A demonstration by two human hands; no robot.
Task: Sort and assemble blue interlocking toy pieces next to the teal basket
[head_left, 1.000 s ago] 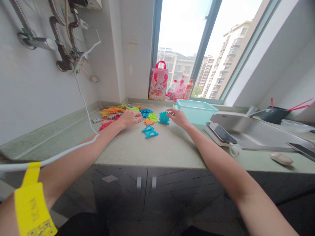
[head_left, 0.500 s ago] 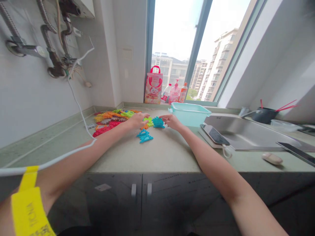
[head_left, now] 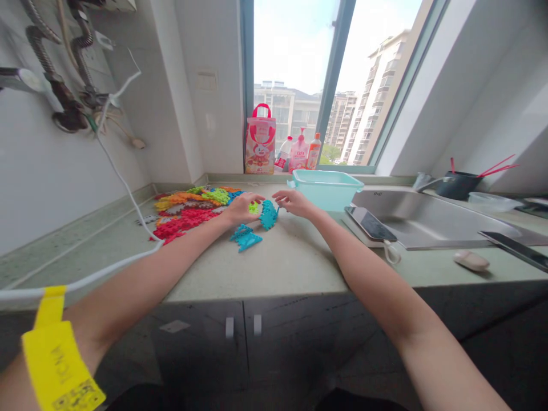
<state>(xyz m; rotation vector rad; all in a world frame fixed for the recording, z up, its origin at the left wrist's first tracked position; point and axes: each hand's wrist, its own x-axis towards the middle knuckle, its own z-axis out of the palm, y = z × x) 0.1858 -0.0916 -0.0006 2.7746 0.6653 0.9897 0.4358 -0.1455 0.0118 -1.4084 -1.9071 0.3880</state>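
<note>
A heap of bright plastic interlocking pieces in red, orange, green and blue lies on the counter's left. My left hand is closed on a green piece at the heap's right end. My right hand pinches a teal block of joined pieces, lifted and tilted on edge between the two hands. A second teal assembly lies flat on the counter just in front of my left hand.
A pale teal plastic tub stands right of my hands. A phone on a white scale sits beside the steel sink. Bottles and a pink bag line the windowsill. A white cable hangs at left.
My hands have drawn together. The right hand has lifted the teal block off the counter and tipped it on edge; the left hand has closed on a green piece.
</note>
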